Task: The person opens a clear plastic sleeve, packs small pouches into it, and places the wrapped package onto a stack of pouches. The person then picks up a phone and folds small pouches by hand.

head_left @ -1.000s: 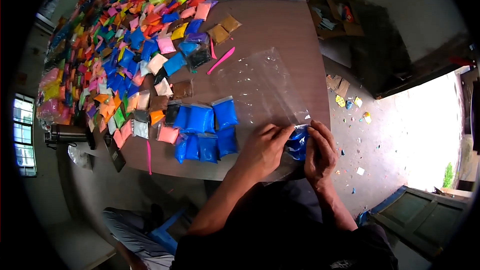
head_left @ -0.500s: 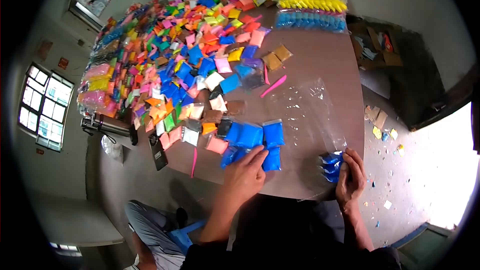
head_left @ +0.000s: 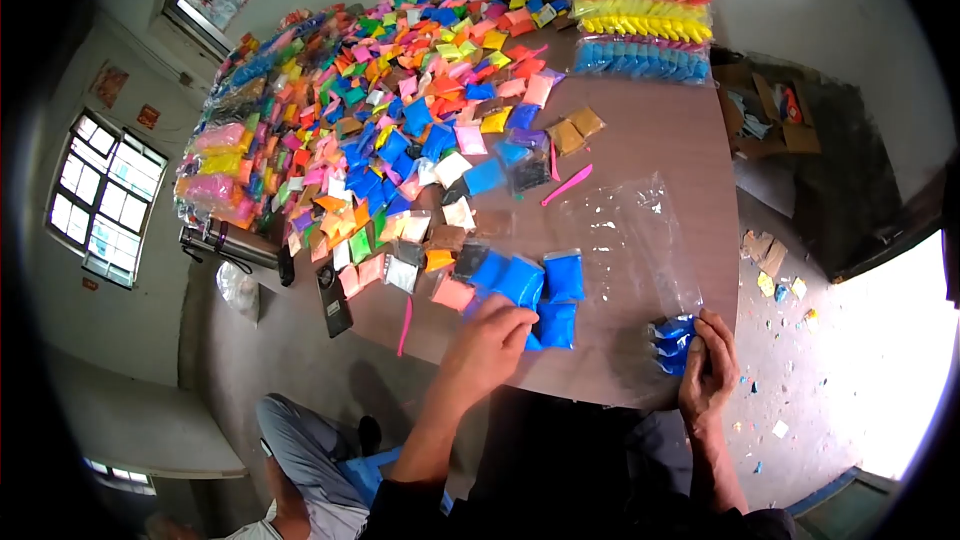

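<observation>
My left hand [head_left: 485,352] has its fingers closed on the near edge of a blue packet [head_left: 520,280], which looks tilted and slightly raised. Two more blue packets [head_left: 563,276] lie just to its right, and other blue ones behind the fingers are partly hidden. At the table's near right edge, my right hand [head_left: 708,365] grips the end of a long clear plastic bag [head_left: 640,240]. Several dark blue packets [head_left: 673,342] are stacked in that end of the bag, against my right fingers. The rest of the bag stretches flat across the table.
A big heap of colourful packets [head_left: 400,130] covers the table's left and far side. Filled bags in rows [head_left: 640,20] are stacked at the back. Pink plastic tools [head_left: 568,185], a phone [head_left: 334,300] and a metal flask [head_left: 230,245] lie about. Another person's leg [head_left: 305,440] is at lower left.
My left fingers have closed on a blue packet and tilted it up from the others. My right hand keeps its hold on the bag's end. The whole view has shifted slightly.
</observation>
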{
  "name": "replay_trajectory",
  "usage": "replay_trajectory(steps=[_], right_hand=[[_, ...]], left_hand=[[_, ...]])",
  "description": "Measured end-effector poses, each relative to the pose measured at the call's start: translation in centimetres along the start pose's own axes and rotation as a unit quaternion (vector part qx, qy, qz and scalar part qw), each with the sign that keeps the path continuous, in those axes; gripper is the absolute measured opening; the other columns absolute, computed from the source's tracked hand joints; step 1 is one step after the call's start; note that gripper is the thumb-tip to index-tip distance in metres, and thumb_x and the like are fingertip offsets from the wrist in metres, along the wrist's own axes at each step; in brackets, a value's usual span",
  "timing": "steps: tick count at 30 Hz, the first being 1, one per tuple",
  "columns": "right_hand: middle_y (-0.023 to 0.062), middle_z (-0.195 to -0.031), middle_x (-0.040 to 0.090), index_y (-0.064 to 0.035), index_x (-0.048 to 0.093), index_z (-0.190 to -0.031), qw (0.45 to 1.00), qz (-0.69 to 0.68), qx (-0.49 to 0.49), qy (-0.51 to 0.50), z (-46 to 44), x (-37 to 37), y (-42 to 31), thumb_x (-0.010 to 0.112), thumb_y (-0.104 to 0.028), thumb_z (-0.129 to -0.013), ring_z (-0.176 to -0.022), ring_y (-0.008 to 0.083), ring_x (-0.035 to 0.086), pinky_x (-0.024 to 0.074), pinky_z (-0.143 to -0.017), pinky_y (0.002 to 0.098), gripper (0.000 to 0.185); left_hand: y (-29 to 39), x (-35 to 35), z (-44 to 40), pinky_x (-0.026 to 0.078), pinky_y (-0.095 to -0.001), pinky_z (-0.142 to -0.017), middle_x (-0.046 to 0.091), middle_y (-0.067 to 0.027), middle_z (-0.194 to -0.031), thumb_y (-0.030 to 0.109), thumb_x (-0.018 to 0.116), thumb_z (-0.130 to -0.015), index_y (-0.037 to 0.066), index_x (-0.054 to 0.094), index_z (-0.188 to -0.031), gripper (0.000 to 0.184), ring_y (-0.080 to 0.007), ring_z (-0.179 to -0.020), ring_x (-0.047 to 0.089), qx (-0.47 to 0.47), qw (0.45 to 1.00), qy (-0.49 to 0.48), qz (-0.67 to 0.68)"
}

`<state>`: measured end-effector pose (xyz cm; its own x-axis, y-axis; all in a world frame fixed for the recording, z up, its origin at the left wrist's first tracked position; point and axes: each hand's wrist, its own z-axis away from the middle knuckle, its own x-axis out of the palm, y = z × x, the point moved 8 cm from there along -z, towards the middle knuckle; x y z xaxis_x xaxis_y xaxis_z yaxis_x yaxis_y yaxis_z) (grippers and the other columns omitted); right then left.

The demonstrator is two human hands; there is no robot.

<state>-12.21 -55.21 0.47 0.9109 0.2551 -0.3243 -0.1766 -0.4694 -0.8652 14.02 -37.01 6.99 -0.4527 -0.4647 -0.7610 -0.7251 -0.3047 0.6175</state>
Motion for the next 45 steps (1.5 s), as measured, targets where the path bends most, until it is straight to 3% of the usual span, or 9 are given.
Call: replay_trajectory(steps=[4,7,16,20,22,26,30,34,45], right_hand=[[0.0206,-0.126,0.07,0.0047,0.073,-0.115,1.0,0.0,-0.007,0.005,0.2,-0.1,0.4,0.064,0.011,-0.09,-0.118,0.0326,0.069,0.052,-0.104,0.0393,0.027],[0.0198,-0.125,0.071,0.0037,0.074,-0.114,1.0,-0.009,-0.009,0.014,0.0,-0.3,0.2,0.065,0.011,-0.088,-0.116,0.0318,0.07,0.0534,-0.102,0.0389,0.028],[0.0203,-0.125,0.071,0.0025,0.074,-0.115,1.0,0.016,-0.021,-0.006,-0.5,-0.4,-0.3,0.068,0.009,-0.086,-0.114,0.0351,0.071,0.056,-0.099,0.0397,0.031],[0.0206,-0.125,0.071,0.0023,0.073,-0.116,0.999,0.018,-0.026,-0.008,-0.6,-0.4,-0.4,0.068,0.009,-0.085,-0.114,0.0358,0.071,0.056,-0.099,0.0401,0.033],[0.0206,-0.125,0.071,0.0023,0.073,-0.116,0.999,0.016,-0.029,-0.009,-0.7,-0.5,-0.3,0.069,0.009,-0.084,-0.115,0.0362,0.07,0.056,-0.099,0.0402,0.033],[0.0217,-0.128,0.07,0.0026,0.073,-0.116,0.999,0.021,-0.028,-0.013,-0.6,-0.5,-0.3,0.069,0.009,-0.084,-0.115,0.0371,0.07,0.0559,-0.099,0.0408,0.033],[0.023,-0.129,0.068,0.0031,0.072,-0.117,0.999,0.025,-0.044,-0.008,-0.7,-0.4,-0.5,0.069,0.009,-0.084,-0.115,0.0379,0.07,0.0559,-0.1,0.0413,0.034],[0.0231,-0.128,0.068,0.0017,0.075,-0.114,0.998,0.026,-0.051,0.002,-0.2,-0.2,-0.1,0.07,0.011,-0.084,-0.114,0.0372,0.071,0.0574,-0.097,0.0395,0.032],[0.0238,-0.138,0.064,-0.0003,0.073,-0.122,0.999,-0.013,-0.049,-0.01,0.1,0.2,0.0,0.062,0.012,-0.091,-0.125,0.0367,0.065,0.052,-0.105,0.0416,0.035]], left_hand=[[3.2,-1.6,-1.2,0.049,-0.0251,-0.058,0.067,-0.0054,-0.092,-0.007,0.078,-0.087,0.001,0.075,-0.098,0.014,-0.0106,-0.07,0.064,0.032,0.991,0.061,0.116],[3.8,1.4,-1.9,0.047,-0.023,-0.059,0.068,-0.0027,-0.093,-0.004,0.08,-0.088,0.0,0.072,-0.092,0.009,-0.0063,-0.071,0.06,0.005,0.977,0.075,0.199],[6.0,11.1,-4.3,0.047,-0.0234,-0.062,0.067,-0.0033,-0.095,0.0,0.08,-0.091,0.001,0.072,-0.097,0.01,-0.0075,-0.071,0.059,0.056,0.958,0.139,0.247],[5.4,12.7,-3.6,0.049,-0.021,-0.064,0.068,-0.003,-0.096,-0.001,0.075,-0.096,0.0,0.069,-0.102,0.009,-0.0079,-0.07,0.061,-0.019,0.93,0.127,0.345],[4.9,14.3,-3.4,0.05,-0.0208,-0.066,0.068,-0.0042,-0.097,-0.001,0.074,-0.096,0.0,0.069,-0.105,0.01,-0.0079,-0.071,0.063,-0.066,0.906,0.042,0.415],[3.8,14.0,-2.7,0.053,-0.0232,-0.069,0.071,-0.0063,-0.099,-0.001,0.074,-0.095,-0.002,0.07,-0.108,0.013,-0.01,-0.077,0.066,-0.112,0.907,-0.016,0.405],[6.0,12.5,-3.8,0.059,-0.0312,-0.08,0.076,-0.0108,-0.112,-0.002,0.077,-0.088,0.002,0.075,-0.113,0.026,-0.0215,-0.093,0.073,0.049,0.985,0.025,0.161],[6.4,13.8,-3.6,0.061,-0.0378,-0.084,0.075,-0.0122,-0.112,0.0,0.076,-0.09,0.004,0.076,-0.112,0.023,-0.0311,-0.1,0.074,0.076,0.98,-0.024,0.18],[6.8,14.4,-3.2,0.06,-0.0391,-0.089,0.073,-0.0121,-0.121,0.0,0.073,-0.092,0.004,0.074,-0.12,0.028,-0.0315,-0.107,0.072,0.148,0.978,-0.013,0.146]])
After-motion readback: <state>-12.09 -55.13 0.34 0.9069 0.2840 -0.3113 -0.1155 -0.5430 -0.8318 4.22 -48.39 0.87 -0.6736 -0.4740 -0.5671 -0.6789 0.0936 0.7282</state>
